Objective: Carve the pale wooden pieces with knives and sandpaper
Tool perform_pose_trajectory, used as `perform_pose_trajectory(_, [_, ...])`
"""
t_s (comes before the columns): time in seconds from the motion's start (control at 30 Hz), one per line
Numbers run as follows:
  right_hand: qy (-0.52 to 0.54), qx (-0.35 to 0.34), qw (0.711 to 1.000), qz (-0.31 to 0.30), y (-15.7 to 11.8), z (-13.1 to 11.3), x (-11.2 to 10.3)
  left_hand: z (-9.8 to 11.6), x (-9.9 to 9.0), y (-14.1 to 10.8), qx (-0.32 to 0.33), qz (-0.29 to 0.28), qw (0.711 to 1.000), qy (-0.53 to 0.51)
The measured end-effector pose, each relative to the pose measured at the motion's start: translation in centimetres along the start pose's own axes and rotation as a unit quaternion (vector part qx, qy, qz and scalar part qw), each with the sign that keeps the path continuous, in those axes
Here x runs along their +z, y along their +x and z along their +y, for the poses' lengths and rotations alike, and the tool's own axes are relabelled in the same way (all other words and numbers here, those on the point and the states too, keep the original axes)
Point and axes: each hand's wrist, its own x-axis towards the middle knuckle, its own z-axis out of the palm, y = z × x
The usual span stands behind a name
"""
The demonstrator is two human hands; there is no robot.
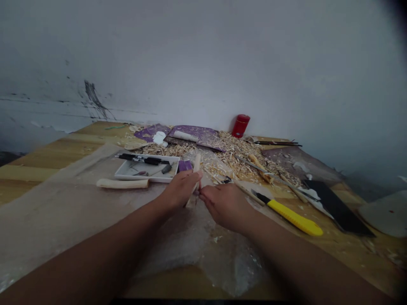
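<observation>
My left hand (181,189) is closed around a pale wooden stick (197,162), whose upper end points away from me, towards the wall. Against the stick's lower part, my right hand (226,206) is closed in a pinch. What its fingers hold is mostly hidden and too small to name. Left of my hands lies a curved, pale piece of wood (122,184). Just beyond it is a shallow white tray (152,179) with black pens (143,159) across it and small bits inside. A yellow utility knife (291,215) lies to the right of my right hand.
Wood shavings (233,146) are heaped at the back, around purple sheets (203,132). A red cylindrical container (241,126) stands tilted by the wall. To the right are a long thin metal tool (280,177) and a black flat strip (338,207). Clear plastic sheeting (73,216) covers the front.
</observation>
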Motion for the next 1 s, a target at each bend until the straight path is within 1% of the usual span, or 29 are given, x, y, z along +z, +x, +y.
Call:
perform_pose_trajectory(0.13, [0.014, -0.048, 0.999, -0.006, -0.1, -0.19, 0.0, 0.11, 0.1, -0.05, -0.031, 0.003, 0.999, -0.011])
perform_pose_trajectory(0.27, [-0.012, -0.001, 1.0, 0.0, 0.01, -0.04, 0.07, 0.08, 0.27, -0.06, -0.022, 0.005, 0.999, -0.022])
perform_pose_trajectory(0.33, [-0.013, 0.005, 1.0, 0.003, 0.02, -0.06, 0.06, -0.01, 0.3, -0.08, -0.024, 0.006, 0.999, -0.028])
perform_pose_trajectory(0.47, [0.009, -0.044, 0.999, -0.007, -0.13, -0.34, -0.08, -0.21, 0.24, -0.09, -0.053, -0.024, 0.997, -0.056])
perform_pose_trajectory(0.53, [0.001, -0.032, 0.999, -0.009, -0.12, -0.33, -0.08, -0.26, 0.19, -0.04, -0.043, -0.024, 0.997, -0.055])
perform_pose_trajectory(0.63, [-0.022, 0.009, 1.0, -0.003, -0.05, -0.26, -0.02, -0.22, 0.18, 0.02, -0.011, 0.001, 1.0, -0.028])
perform_pose_trajectory(0.7, [-0.019, 0.002, 1.0, -0.003, -0.05, -0.36, -0.01, -0.18, 0.2, 0.01, -0.024, 0.001, 0.999, -0.029])
perform_pose_trajectory(0.8, [0.004, -0.031, 0.999, -0.006, -0.11, -0.51, -0.02, -0.26, 0.21, -0.01, -0.052, -0.019, 0.997, -0.047])
perform_pose_trajectory(0.83, [0.006, -0.029, 1.0, -0.006, -0.11, -0.49, -0.01, -0.32, 0.2, 0.01, -0.045, -0.021, 0.998, -0.044])
perform_pose_trajectory(0.93, [-0.006, 0.008, 1.0, -0.003, -0.04, -0.28, 0.02, -0.48, 0.14, 0.12, -0.003, -0.008, 1.0, -0.012])
perform_pose_trajectory(1.0, [-0.004, 0.007, 1.0, -0.006, -0.04, -0.26, -0.03, -0.52, 0.13, 0.17, -0.002, -0.006, 1.0, -0.005])
